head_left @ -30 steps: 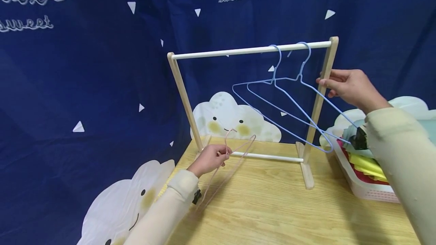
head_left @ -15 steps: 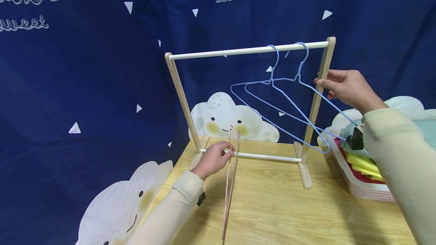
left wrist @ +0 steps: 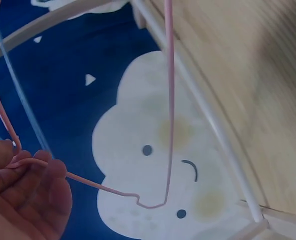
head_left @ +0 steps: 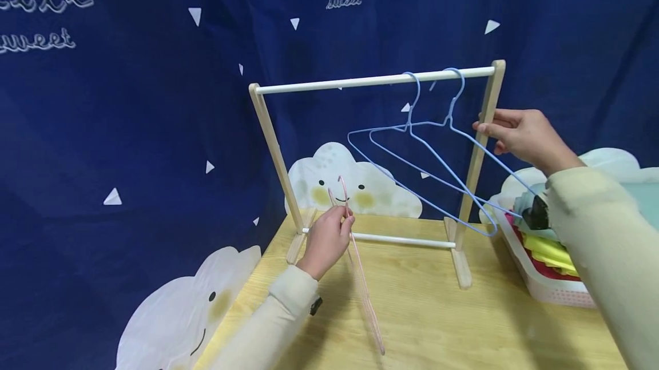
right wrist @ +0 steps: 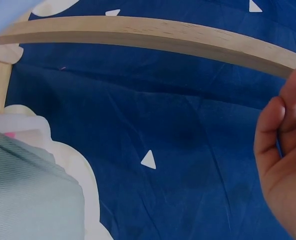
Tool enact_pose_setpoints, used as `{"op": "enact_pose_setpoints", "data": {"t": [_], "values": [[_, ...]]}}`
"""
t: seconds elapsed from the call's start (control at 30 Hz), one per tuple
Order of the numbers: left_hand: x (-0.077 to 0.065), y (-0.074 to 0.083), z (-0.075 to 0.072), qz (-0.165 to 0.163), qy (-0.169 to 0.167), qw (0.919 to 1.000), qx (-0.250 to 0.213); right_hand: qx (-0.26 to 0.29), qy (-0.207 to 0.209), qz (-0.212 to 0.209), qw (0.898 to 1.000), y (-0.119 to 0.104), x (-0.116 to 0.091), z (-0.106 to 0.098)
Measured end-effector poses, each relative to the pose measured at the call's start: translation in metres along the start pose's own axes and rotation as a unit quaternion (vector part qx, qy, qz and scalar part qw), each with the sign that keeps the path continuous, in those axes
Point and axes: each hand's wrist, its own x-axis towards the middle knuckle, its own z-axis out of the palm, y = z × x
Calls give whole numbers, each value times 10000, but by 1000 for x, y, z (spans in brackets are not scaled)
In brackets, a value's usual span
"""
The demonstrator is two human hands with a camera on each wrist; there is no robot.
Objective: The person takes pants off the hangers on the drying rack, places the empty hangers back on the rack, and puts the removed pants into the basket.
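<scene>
Raised slightly since the earlier frame, the left hand (head_left: 329,237) now holds the pink hanger (head_left: 360,278) tilted, hook up, its lower end near the bench (head_left: 437,324). Left grip: fingers pinched on the wire at the hanger's neck. Right hand (head_left: 520,132): fingers curled on the shoulder wire of a blue hanger (head_left: 453,147) beside the rack's right post (head_left: 481,141). Two blue hangers hang from the white rail (head_left: 360,80). A basket (head_left: 546,287) of coloured cloth stands at right.

Both arms wear cream long sleeves (head_left: 602,233), a small black device at each cuff.
</scene>
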Motion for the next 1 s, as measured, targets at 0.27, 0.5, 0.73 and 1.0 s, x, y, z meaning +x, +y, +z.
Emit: {"op": "enact_pose_setpoints", "data": {"t": [0.27,0.5,0.73,1.0], "values": [[8,15,-13,-79,326,9993,183,-60,50,-60,10000,2,-2,0],[29,29,-28,-87,496,9978,427,33,60,-156,9999,1,0,-2],[45,38,-34,-180,351,9982,441,-15,-14,-158,9999,3,0,0],[70,56,-45,-90,500,9979,405,-112,78,-196,9997,2,3,1]]}}
